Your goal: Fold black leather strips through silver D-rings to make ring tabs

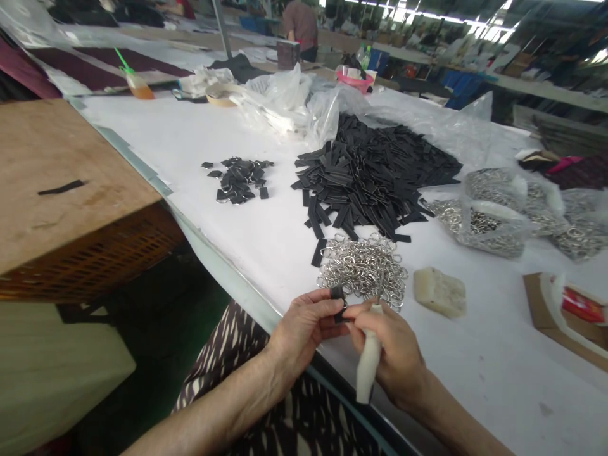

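Note:
My left hand (301,326) pinches a short black webbing strip (337,294) between thumb and fingers. A bit of metal ring shows at the strip. My right hand (396,351) is closed round a white-handled tool (368,367); its thin metal shaft points away from me, and I cannot make out the tip. The right fingertips meet the strip beside my left thumb. Just beyond both hands lies a heap of silver metal rings (363,263). Behind it spreads a large pile of black strips (380,171). Farther left sits a small pile of strips fitted with rings (241,179).
Right of the rings lies a yellowish block (439,291). Clear bags of metal rings (494,218) and an open cardboard box (546,313) are at the right. Plastic sheeting (289,101) covers the back. A wooden board (61,164) stands left. A person (301,26) is far off.

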A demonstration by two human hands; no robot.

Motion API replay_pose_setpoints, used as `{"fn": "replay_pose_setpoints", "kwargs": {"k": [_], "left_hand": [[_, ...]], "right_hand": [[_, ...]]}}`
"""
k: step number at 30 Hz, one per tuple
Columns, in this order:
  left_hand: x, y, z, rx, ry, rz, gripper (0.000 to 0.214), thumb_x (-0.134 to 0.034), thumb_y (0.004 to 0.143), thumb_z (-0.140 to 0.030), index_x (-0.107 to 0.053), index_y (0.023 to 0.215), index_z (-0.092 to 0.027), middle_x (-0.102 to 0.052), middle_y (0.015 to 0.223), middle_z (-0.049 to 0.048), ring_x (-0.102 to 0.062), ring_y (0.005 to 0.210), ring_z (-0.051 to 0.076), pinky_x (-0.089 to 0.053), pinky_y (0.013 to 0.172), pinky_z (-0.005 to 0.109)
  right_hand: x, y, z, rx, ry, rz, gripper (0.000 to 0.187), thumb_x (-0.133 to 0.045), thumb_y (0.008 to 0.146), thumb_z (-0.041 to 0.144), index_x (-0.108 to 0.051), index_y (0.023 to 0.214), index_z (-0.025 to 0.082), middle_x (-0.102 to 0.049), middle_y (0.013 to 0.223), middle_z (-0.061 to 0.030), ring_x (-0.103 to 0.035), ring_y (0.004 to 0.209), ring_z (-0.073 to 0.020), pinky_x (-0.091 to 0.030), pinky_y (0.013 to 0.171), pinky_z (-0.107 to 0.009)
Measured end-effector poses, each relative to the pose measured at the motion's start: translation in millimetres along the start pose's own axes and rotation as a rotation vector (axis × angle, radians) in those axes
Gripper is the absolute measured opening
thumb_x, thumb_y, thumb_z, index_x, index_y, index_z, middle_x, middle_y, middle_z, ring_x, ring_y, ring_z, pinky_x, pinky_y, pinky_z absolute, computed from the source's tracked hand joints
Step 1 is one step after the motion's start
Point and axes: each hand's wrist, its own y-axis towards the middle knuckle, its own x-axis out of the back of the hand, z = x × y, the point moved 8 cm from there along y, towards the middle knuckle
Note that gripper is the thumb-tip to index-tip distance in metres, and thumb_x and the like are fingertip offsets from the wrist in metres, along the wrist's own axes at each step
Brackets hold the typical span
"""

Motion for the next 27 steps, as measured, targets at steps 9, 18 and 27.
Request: {"fn": "replay_pose_setpoints", "kwargs": {"k": [9, 18, 27], "left_hand": [[-4.6, -11.9, -5.0, -0.153, -0.01, -0.028, 0.017, -0.073, 0.067, -0.019, -0.063, 0.08, -0.014, -0.072, 0.072, 0.0059, -0.067, 0.065, 0.019, -0.051, 0.075, 0.036], [-22.0, -16.1, -12.9, -0.273, 0.317, 0.096, 0.011, -0.067, 0.071, -0.015, -0.069, 0.082, -0.014, -0.071, 0.078, 0.0041, -0.063, 0.077, 0.018, -0.048, 0.077, 0.03], [-19.6, -18.4, -16.3, -0.285, 0.392, 0.04, 0.005, -0.064, 0.073, -0.017, -0.067, 0.075, -0.013, -0.069, 0.071, 0.0042, -0.062, 0.07, 0.017, -0.049, 0.076, 0.031]], "right_hand": [[3.8, -11.4, -34.9, -0.523, 0.153, -0.06, 0.01, -0.055, 0.08, 0.017, -0.049, 0.085, 0.023, -0.061, 0.075, 0.0014, -0.055, 0.062, -0.0128, -0.044, 0.056, -0.023], [5.2, -5.3, -34.8, -0.641, 0.31, -0.055, 0.01, -0.054, 0.08, 0.019, -0.045, 0.077, 0.022, -0.052, 0.065, 0.0043, -0.047, 0.056, -0.0108, -0.039, 0.051, -0.021], [6.3, -7.1, -40.2, -0.673, 0.34, -0.039, 0.011, -0.06, 0.078, 0.02, -0.049, 0.081, 0.022, -0.057, 0.073, 0.0032, -0.053, 0.064, -0.0119, -0.044, 0.058, -0.024]]}}
